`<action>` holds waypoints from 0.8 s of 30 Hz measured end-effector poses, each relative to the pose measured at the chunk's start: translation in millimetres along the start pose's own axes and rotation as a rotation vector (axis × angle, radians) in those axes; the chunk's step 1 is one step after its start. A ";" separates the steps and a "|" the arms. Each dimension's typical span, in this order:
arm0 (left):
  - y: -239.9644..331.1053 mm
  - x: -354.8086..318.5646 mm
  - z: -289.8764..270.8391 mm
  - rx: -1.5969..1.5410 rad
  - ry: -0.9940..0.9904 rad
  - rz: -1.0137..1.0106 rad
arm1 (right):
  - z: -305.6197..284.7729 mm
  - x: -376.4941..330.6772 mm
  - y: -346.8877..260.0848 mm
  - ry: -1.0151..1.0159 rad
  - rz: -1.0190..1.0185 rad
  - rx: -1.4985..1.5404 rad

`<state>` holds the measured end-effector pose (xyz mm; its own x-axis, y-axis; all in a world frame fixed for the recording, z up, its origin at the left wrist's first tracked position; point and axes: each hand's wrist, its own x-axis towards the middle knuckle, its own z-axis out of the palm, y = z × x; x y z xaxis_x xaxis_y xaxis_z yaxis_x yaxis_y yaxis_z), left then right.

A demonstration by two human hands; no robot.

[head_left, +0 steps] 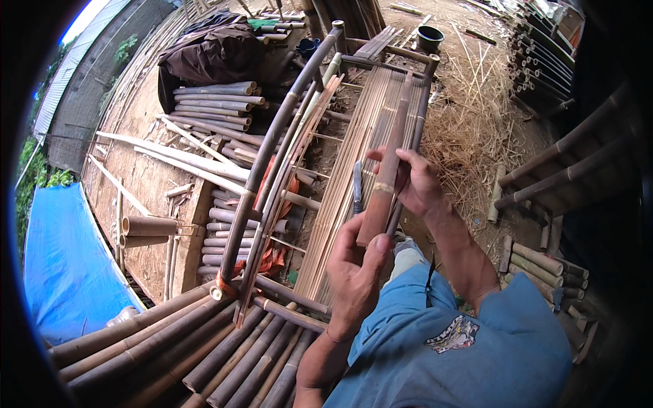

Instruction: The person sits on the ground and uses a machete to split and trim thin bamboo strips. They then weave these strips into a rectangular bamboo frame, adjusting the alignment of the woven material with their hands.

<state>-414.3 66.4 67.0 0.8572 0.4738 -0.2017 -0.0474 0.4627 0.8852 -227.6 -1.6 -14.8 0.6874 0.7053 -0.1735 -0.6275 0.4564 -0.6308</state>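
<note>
A long split bamboo slat, brown with pale joints, slants up and away from me between both hands. My left hand grips its near end, thumb on one side and fingers on the other. Higher up, my right hand is closed around the slat, with some fingers hidden behind it. Just left of the slat, a knife with a dark handle lies on the bamboo bench seat, which is made of thin parallel strips. The bench's bamboo back rail rises to the left.
Stacked bamboo poles lie beyond the bench at the left, near a dark cover. A blue tarp is at far left. Thick poles fill the lower left. Shavings and a black bucket are on the ground at right.
</note>
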 end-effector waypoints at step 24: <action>-123.5 -28.0 -108.6 -0.418 1.435 -0.029 | -378.4 182.3 419.4 0.443 0.687 -1.581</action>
<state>-488.1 77.3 -82.2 -0.3484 0.6600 -0.6656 -0.3916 0.5427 0.7431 -227.1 113.2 -597.1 0.6835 0.2198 -0.6960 -0.0839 -0.9236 -0.3741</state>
